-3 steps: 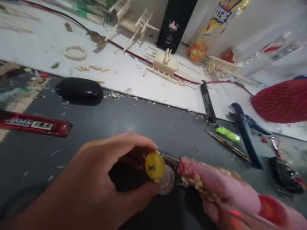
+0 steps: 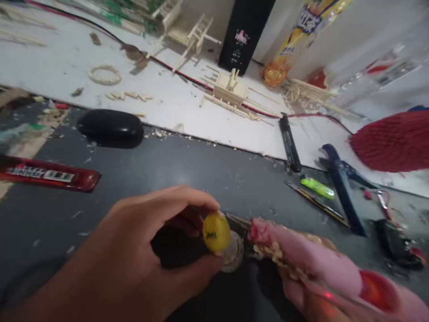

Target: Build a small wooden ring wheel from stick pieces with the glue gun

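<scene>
My left hand (image 2: 147, 250) pinches a yellow round cap (image 2: 216, 232) with small dark lettering between thumb and fingers. Right behind the cap sits a whitish, translucent disc (image 2: 233, 256); whether the two are joined I cannot tell. A pink hot glue gun (image 2: 311, 257) points in from the right, its thin nozzle reaching close to the top of the cap. Lumps of dried glue cling to its front, and a red light glows on it. My right hand (image 2: 298, 290), mostly hidden beneath the glue gun, is wrapped round it.
A black oval case (image 2: 110, 127) and a red packet (image 2: 56, 174) lie to the left. Small wooden models (image 2: 231, 91) stand on the white board behind. Toward the right are a black marker (image 2: 289, 143), a green highlighter (image 2: 317, 187), blue-handled pliers (image 2: 345, 192) and a dark red brush-like thing (image 2: 393, 142).
</scene>
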`<action>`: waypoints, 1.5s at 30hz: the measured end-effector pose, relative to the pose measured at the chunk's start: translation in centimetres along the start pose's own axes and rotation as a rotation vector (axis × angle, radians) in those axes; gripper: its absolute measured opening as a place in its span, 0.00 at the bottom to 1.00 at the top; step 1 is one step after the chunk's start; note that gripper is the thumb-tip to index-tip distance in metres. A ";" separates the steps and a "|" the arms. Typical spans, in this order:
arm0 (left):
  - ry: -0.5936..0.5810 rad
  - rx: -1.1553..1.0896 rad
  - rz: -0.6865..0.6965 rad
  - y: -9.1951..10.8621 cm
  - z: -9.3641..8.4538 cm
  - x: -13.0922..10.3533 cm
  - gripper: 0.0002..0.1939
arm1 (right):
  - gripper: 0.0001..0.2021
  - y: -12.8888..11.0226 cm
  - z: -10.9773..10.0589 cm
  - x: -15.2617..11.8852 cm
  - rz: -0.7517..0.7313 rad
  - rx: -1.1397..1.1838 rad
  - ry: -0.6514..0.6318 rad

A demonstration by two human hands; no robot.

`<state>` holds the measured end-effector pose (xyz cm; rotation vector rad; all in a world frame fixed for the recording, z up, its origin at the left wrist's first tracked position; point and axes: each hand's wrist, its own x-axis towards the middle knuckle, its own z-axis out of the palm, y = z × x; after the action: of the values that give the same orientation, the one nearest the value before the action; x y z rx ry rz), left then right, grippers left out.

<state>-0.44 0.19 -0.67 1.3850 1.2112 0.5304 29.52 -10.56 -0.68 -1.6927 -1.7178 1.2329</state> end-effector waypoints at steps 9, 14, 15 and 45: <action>0.008 -0.020 0.161 -0.7 -0.3 0.2 0.13 | 0.21 -1.4 1.7 0.6 0.313 0.296 0.347; 0.025 -0.147 0.196 -1.5 -0.4 0.2 0.18 | 0.26 -3.3 -1.5 2.8 0.419 0.710 0.172; 0.029 -0.152 0.182 -1.5 -0.4 0.3 0.18 | 0.26 -3.3 -2.4 2.5 0.426 0.684 0.182; -0.028 -0.205 0.145 -1.0 0.0 1.0 0.23 | 0.07 -8.7 4.3 5.1 -0.227 -0.188 0.251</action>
<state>-0.43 0.86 -1.87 1.3058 1.0092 0.7138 20.30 -5.76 2.83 -1.6203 -1.8530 0.7451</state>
